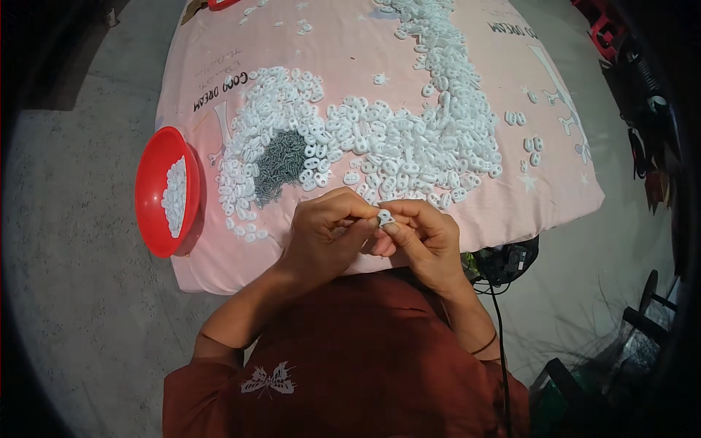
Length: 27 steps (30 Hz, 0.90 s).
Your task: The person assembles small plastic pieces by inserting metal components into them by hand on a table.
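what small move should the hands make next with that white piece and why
Probably a gentle press on the small white holed plastic piece, since the left hand and right hand pinch it between them. A heap of slender dark-grey parts lies nearby, but whether one is in the piece is too small to tell.

"What can't you see in your own grip?"

"My left hand [328,223] and right hand [431,237] cover part of the small white piece [385,217] between them, and its detail is too fine for me to read."

"And the grey bits [281,164]?"

"Too small for me to tell their exact shape."

"Anything cut off?"

"The white heap [438,131] and a red object [223,3] at the top edge, a black cable [502,350] at the bottom. The pink cloth [336,44] hides part of a black bundle [511,263]."
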### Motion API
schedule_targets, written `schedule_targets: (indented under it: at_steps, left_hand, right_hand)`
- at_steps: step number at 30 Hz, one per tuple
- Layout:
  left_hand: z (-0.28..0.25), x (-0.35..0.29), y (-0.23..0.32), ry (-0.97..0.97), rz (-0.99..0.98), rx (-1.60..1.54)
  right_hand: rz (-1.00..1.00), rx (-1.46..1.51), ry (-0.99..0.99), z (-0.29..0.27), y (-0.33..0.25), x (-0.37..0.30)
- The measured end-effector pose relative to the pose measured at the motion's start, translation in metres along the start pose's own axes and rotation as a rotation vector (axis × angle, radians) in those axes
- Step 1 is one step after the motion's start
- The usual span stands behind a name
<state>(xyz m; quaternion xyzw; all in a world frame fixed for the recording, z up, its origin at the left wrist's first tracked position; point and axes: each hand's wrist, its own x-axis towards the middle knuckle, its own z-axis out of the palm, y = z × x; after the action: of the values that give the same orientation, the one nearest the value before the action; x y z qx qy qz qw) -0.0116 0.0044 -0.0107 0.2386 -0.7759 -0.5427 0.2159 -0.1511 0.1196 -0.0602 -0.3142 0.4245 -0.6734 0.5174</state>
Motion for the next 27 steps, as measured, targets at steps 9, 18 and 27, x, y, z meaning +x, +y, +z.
schedule_targets:
  at_steps: [9,18,27]
  left_hand:
    - [-0.004,0.004,0.006,-0.076,-0.043,-0.059]
    - [0.002,0.004,0.009,-0.073,-0.055,-0.19]
    - [0.008,0.006,0.007,-0.038,0.168,0.085]
  right_hand:
    - [-0.046,0.009,-0.018,-0.001,-0.001,-0.003]
    - [-0.08,0.083,-0.035,-0.005,0.002,-0.006]
    - [-0.143,0.001,0.057,-0.004,0.007,-0.004]
